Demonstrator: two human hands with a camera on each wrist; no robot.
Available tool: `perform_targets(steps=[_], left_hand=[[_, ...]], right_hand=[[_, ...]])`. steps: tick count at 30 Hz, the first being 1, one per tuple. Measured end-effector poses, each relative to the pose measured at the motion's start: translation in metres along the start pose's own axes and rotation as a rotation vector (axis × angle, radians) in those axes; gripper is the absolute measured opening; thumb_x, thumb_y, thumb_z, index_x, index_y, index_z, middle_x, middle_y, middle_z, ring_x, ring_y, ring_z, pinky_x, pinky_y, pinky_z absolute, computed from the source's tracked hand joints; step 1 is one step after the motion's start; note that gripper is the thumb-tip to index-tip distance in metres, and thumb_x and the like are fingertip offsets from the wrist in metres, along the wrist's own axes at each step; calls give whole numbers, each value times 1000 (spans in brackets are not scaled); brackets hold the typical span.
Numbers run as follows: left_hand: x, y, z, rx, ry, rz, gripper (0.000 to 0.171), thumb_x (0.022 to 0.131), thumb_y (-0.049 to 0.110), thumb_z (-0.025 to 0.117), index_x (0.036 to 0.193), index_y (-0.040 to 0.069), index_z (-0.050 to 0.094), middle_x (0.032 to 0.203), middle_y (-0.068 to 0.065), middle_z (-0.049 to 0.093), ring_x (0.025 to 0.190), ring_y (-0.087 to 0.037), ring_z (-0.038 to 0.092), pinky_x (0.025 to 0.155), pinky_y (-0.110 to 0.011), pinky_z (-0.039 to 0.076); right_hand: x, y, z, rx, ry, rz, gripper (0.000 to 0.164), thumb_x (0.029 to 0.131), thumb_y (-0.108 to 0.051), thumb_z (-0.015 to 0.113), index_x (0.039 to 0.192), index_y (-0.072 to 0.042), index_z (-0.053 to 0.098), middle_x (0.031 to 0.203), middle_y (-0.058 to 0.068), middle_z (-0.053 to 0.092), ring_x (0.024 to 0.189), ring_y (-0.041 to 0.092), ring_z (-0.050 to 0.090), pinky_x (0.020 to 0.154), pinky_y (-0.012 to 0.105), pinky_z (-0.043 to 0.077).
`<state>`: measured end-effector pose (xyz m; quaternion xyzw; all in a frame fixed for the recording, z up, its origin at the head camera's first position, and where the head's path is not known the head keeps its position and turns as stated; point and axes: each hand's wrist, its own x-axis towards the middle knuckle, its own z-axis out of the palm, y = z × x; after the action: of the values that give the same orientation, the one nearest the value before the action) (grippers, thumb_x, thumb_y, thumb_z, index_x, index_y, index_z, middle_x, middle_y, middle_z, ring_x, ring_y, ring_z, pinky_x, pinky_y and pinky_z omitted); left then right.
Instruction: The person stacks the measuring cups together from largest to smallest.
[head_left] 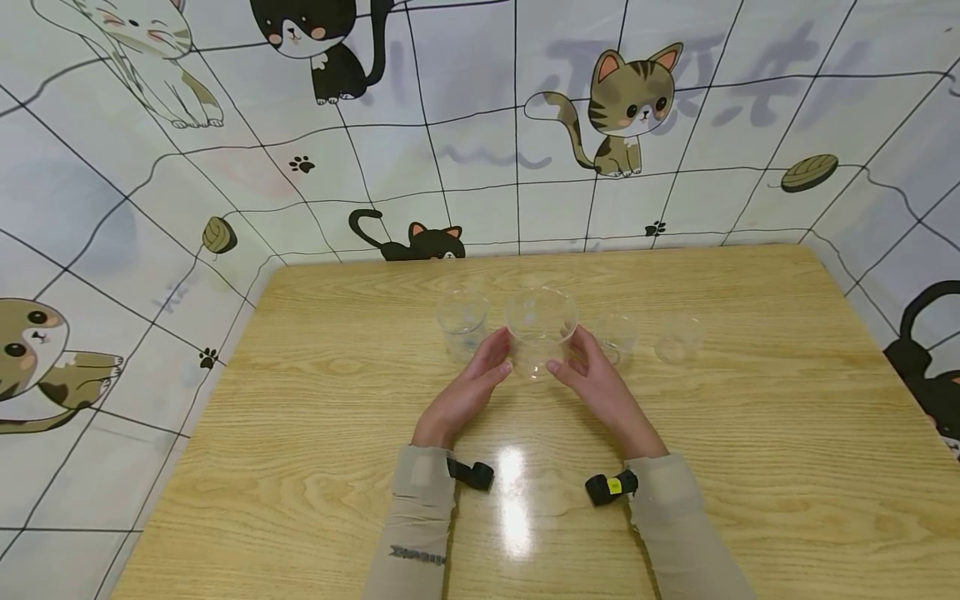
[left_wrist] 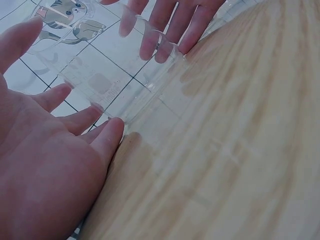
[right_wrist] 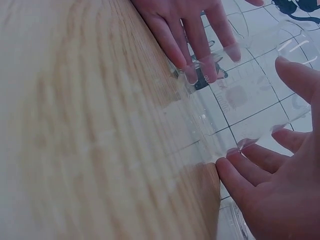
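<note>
A large clear beaker (head_left: 534, 357) with faint printed markings stands upright on the wooden table between my hands. On its left side rests my left hand (head_left: 467, 390), fingers nearly straight against the wall. My right hand (head_left: 606, 390) touches the opposite side in the same way, thumb towards the near side. Seen in the left wrist view, the fingertips meet the beaker (left_wrist: 102, 82) low down, close over the tabletop. From the right wrist, the left hand's spread fingers (right_wrist: 201, 50) show beyond the beaker. Nothing but air shows inside it.
Left of the big beaker stands another clear vessel (head_left: 462, 321), just beyond my left hand. Two smaller clear vessels, one near my right hand (head_left: 621, 329) and one further right (head_left: 679, 340), stand in line. A cat-patterned sheet (head_left: 480, 192) rises behind the table (head_left: 315, 467).
</note>
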<state>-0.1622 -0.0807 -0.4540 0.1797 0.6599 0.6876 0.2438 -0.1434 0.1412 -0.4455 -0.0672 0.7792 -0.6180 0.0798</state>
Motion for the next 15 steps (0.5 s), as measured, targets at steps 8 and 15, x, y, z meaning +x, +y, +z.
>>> perform_targets(steps=[8,15], left_hand=[[-4,11,5,14,14,-5,59,95,23,43,144,17,11,147,0,13,134,-18,11,106,-38,16],[-3,11,3,38,9,-22,61,95,22,42,144,20,6,147,3,14,134,-17,12,106,-41,15]], right_hand=[[4,12,1,-40,9,-8,79,84,-38,59,143,-17,11,144,12,21,130,26,22,102,42,26],[3,12,1,-58,9,-6,77,85,-33,60,143,-21,11,143,11,23,129,26,25,102,41,27]])
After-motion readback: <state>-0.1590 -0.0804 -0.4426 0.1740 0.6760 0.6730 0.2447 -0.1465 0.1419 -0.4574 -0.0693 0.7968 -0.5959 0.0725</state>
